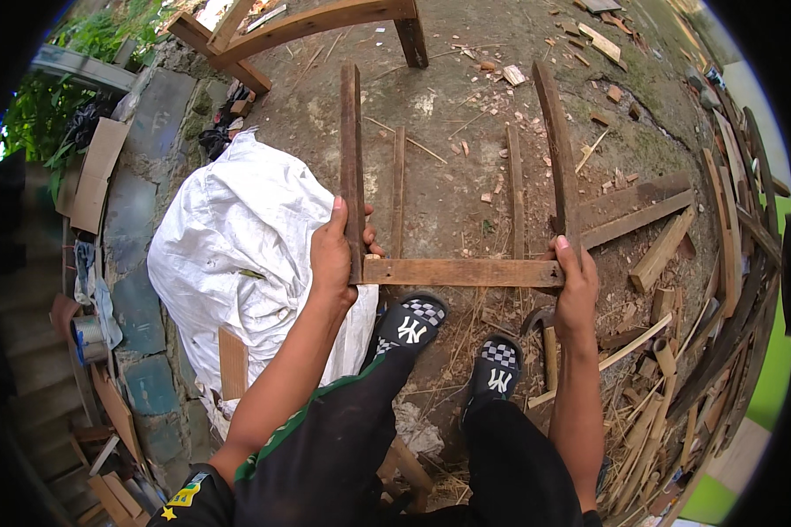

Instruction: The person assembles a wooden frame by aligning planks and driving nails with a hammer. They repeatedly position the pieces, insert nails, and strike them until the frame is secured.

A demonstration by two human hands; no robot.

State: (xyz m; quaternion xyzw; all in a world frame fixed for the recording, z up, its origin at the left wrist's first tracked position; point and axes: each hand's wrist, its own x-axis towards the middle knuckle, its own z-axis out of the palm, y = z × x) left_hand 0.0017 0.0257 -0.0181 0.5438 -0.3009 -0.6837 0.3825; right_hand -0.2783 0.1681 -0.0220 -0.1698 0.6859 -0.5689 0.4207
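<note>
A brown wooden frame (466, 273) is held up in front of me, its crossbar toward me and its long legs pointing away. My left hand (336, 255) is wrapped round the left corner, where the left leg (351, 140) meets the crossbar. At the opposite corner my right hand (576, 285) grips the joint with the right leg (556, 149), thumb on top. Two thinner wooden bars (515, 189) show between the legs; how they join the frame cannot be made out.
A white sack (237, 211) lies to the left beside a low block wall (145, 307). Another wooden frame (316, 25) stands at the far side. Offcuts (664, 250) and long wood strips (729, 228) are heaped on the right. Wood chips litter the ground around my sandals (494, 373).
</note>
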